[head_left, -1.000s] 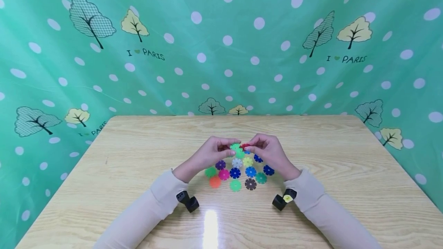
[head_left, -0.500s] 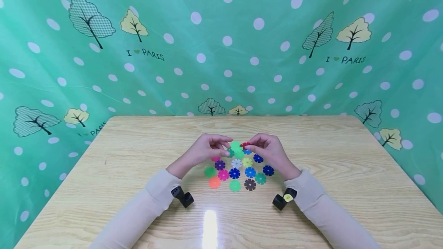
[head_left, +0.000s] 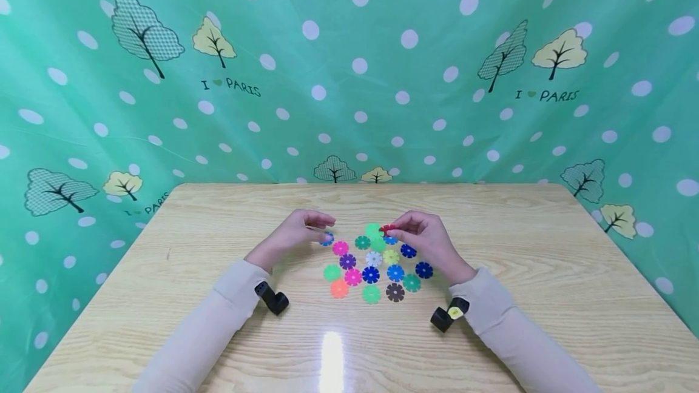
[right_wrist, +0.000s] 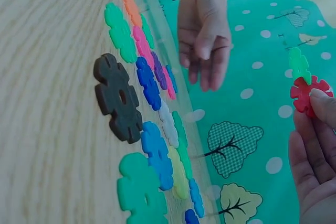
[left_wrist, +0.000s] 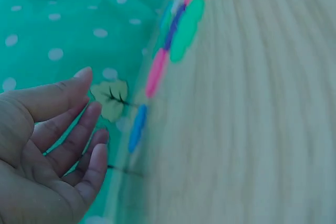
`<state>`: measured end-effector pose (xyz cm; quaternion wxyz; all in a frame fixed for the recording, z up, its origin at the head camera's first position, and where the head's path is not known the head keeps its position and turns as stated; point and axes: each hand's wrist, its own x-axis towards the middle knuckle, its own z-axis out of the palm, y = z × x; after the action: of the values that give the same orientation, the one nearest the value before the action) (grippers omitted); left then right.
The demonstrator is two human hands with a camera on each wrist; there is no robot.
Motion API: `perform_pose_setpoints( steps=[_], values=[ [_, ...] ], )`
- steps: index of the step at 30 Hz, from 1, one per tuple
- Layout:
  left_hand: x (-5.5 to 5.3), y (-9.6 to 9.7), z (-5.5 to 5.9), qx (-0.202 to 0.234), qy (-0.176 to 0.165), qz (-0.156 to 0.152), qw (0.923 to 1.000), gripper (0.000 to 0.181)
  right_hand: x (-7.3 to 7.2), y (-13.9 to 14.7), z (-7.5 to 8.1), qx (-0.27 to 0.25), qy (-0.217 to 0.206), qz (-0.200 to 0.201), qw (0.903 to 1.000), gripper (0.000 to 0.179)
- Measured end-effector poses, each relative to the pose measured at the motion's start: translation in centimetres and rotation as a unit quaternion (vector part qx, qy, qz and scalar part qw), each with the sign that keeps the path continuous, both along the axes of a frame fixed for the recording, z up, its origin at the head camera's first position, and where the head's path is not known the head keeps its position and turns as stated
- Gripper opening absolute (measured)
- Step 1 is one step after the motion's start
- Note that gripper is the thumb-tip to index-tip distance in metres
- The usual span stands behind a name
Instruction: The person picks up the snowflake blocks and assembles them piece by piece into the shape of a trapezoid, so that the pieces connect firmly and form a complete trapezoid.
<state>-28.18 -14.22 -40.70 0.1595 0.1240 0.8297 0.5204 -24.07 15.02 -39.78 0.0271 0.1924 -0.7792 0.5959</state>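
My right hand (head_left: 428,238) pinches a red notched disc (right_wrist: 310,96) between thumb and fingers. A light green notched disc (right_wrist: 299,65) is joined to the red one's edge; both are held up off the table. My left hand (head_left: 295,234) is over the left side of the spread discs, its fingers loosely bent with nothing between them. Nearest to it lies a blue notched disc (head_left: 326,239), partly covered by the hand in the head view. The left wrist view shows a gap between the left hand (left_wrist: 58,150) and the blue disc (left_wrist: 137,128).
Several flat notched discs lie on the wooden table (head_left: 218,211), among them a pink one (head_left: 341,248), an orange one (head_left: 339,288), a yellow one (head_left: 391,256) and a dark brown one (head_left: 395,292). A green dotted cloth (head_left: 349,77) hangs behind the table.
My left hand has let go of the green disc and moved left, over the blue disc at the left of the spread. My right hand stays put with the red disc.
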Motion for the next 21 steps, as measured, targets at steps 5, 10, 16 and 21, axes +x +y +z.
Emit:
perform_pose_setpoints(
  steps=[5,10,16,21],
  values=[
    [-0.7,-0.8,-0.9,0.007,-0.024,0.011,0.9996,0.043,-0.1,0.0,0.0,0.001,-0.006,-0.001,1.0,0.012],
    [-0.9,-1.0,-1.4,-0.009,-0.008,0.0,0.9999,0.043,-0.1,0.0,-0.1,-0.005,-0.007,0.004,1.0,0.012],
    [-1.2,-1.2,-1.7,-0.048,0.036,-0.029,0.9978,0.038,0.0,-0.1,-0.2,-0.014,0.001,0.02,0.9997,0.011],
    [-1.2,-1.0,-1.5,-0.07,0.039,-0.025,0.9965,0.035,0.1,0.0,0.0,-0.011,-0.002,0.023,0.9997,0.012]
  ],
)
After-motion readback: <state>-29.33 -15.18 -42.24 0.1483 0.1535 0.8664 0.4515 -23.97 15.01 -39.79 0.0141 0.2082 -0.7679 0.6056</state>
